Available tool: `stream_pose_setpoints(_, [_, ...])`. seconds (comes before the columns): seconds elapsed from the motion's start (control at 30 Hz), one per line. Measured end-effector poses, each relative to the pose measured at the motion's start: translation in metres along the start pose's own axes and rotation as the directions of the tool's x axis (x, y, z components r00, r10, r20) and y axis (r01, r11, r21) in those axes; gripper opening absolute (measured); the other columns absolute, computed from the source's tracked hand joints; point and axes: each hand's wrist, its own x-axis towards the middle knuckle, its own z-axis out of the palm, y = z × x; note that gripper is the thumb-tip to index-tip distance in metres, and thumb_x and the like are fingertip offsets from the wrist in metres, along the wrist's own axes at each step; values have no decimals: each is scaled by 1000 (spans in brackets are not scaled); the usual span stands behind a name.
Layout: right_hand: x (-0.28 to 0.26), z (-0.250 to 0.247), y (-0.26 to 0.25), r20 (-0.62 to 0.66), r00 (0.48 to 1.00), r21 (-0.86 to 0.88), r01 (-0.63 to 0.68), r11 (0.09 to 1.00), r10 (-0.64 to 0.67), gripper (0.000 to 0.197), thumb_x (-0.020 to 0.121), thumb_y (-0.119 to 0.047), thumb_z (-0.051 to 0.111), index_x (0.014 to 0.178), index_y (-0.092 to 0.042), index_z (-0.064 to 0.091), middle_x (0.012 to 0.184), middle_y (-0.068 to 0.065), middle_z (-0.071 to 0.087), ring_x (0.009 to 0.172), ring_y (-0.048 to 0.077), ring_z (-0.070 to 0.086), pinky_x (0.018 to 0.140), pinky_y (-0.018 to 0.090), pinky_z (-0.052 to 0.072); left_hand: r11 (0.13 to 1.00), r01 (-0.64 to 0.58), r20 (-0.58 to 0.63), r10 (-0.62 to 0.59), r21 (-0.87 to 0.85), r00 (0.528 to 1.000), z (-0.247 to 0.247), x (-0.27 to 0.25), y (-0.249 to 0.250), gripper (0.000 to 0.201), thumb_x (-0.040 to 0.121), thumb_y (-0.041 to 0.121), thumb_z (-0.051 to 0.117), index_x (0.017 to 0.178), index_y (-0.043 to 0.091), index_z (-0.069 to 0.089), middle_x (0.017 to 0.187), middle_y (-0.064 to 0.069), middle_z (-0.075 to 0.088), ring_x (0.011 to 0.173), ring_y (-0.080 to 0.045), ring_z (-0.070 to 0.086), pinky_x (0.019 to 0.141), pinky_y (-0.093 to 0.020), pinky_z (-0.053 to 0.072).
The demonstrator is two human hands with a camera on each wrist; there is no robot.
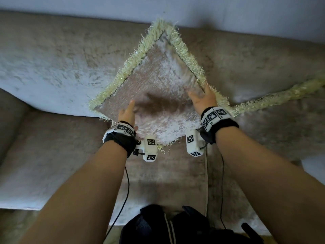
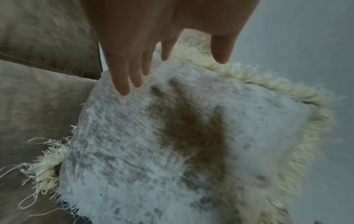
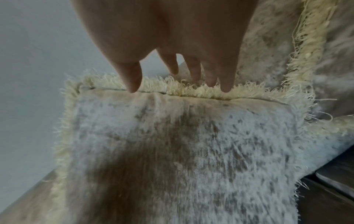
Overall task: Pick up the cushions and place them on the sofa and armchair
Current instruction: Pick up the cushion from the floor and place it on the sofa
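Note:
A square velvet cushion (image 1: 158, 81) with a cream fringed border leans corner-up against the beige sofa (image 1: 52, 64) backrest. It fills both wrist views, its face (image 2: 172, 144) showing a dark dented patch (image 3: 153, 151). My left hand (image 1: 127, 112) hovers with straight fingers at the cushion's lower left edge; its fingertips (image 2: 123, 89) are at the fabric. My right hand (image 1: 202, 99) lies with straight fingers on the cushion's right edge, fingertips (image 3: 227, 87) in the fringe. Neither hand grips anything.
A second fringed cushion (image 1: 281, 95) lies on the sofa at the right, partly cut off. The sofa seat (image 1: 44, 164) stretches wide to the left. A pale wall (image 1: 228, 13) rises behind the backrest. A dark bag (image 1: 175, 226) sits below, at my body.

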Motion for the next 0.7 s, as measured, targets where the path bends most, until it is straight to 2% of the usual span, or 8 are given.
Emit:
stream_pose_setpoints(0.1, [-27, -14, 1, 20, 999, 12, 35, 999, -35, 79, 92, -43, 60, 155, -28, 15, 164, 1, 14, 148, 31, 21, 113, 55, 30, 999, -32, 11, 32, 9, 999, -3, -36, 5, 82, 99, 58, 60, 166, 21, 30, 171, -8, 33, 151, -33, 42, 116, -54, 48])
stream_pose_setpoints(0.23, [-61, -38, 2, 53, 993, 30, 102, 994, -103, 74, 94, -41, 57, 155, -24, 20, 163, 2, 19, 147, 29, 25, 113, 49, 30, 989, -128, 36, 126, 67, 991, -6, -87, 12, 76, 102, 53, 59, 165, 20, 33, 169, -8, 36, 152, -31, 43, 120, -51, 44])
stream_pose_setpoints(0.4, [-103, -75, -6, 91, 981, 76, 166, 983, -172, 68, 94, -43, 57, 151, -16, 33, 152, 6, 41, 136, 28, 43, 108, 42, 37, 949, -279, 48, 275, 144, 960, -2, -161, 27, 68, 105, 46, 58, 163, 16, 37, 166, -11, 42, 149, -32, 46, 121, -52, 44])
stream_pose_setpoints(0.43, [-111, -83, -8, 94, 977, 81, 185, 979, -192, 66, 94, -44, 57, 149, -14, 36, 148, 5, 45, 132, 27, 47, 104, 39, 40, 939, -308, 48, 304, 152, 951, -1, -176, 30, 67, 105, 45, 58, 162, 16, 38, 165, -12, 43, 149, -32, 47, 121, -52, 44])
stream_pose_setpoints(0.5, [-126, -99, -14, 104, 968, 93, 219, 971, -229, 58, 95, -44, 55, 142, -12, 44, 132, 2, 53, 113, 22, 55, 89, 30, 44, 913, -366, 51, 363, 177, 930, 0, -201, 34, 65, 105, 45, 59, 160, 15, 42, 161, -12, 48, 147, -32, 50, 121, -51, 44])
stream_pose_setpoints(0.6, [-144, -118, -21, 118, 951, 136, 269, 953, -285, 43, 94, -40, 57, 128, -13, 55, 111, 2, 60, 88, 18, 56, 70, 27, 43, 867, -439, 34, 444, 236, 896, -1, -237, 37, 64, 102, 51, 62, 154, 15, 50, 155, -11, 55, 142, -31, 54, 121, -54, 44])
stream_pose_setpoints(0.63, [-151, -123, -24, 115, 946, 158, 283, 946, -302, 40, 92, -39, 59, 122, -12, 59, 106, 3, 63, 84, 18, 58, 68, 28, 46, 857, -455, 18, 465, 243, 885, -4, -248, 39, 63, 101, 52, 62, 152, 16, 52, 154, -10, 56, 141, -31, 55, 121, -54, 44])
stream_pose_setpoints(0.7, [-163, -130, -30, 120, 933, 193, 314, 929, -340, 35, 90, -37, 61, 110, -10, 65, 99, 6, 67, 85, 21, 62, 72, 33, 49, 840, -483, -20, 503, 247, 864, -11, -270, 42, 61, 101, 50, 63, 150, 16, 53, 152, -10, 57, 139, -30, 56, 120, -53, 45])
